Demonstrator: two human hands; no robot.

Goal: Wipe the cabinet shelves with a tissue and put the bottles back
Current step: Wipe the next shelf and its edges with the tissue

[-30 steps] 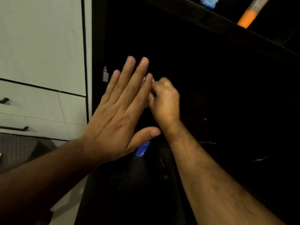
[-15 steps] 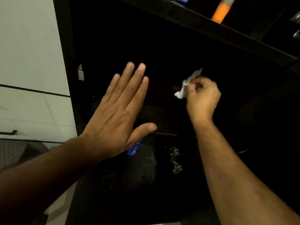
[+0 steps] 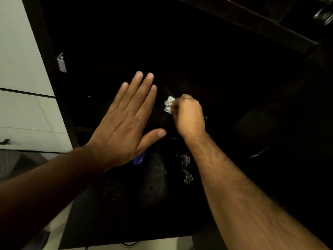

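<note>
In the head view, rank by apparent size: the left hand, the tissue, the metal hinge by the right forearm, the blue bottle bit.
1. left hand
2. metal hinge
3. tissue and blue bottle, look alike; both partly hidden

Single head-worn view, wide-angle, looking forward and down into dark cabinet (image 3: 198, 51). Sitting close: both forearms entering from bottom edge, left hand (image 3: 124, 123) and right hand (image 3: 189, 116) filling centre. White drawer fronts (image 3: 27, 109) showing left of left hand; shelf edge (image 3: 252, 20) running above right hand.
</note>
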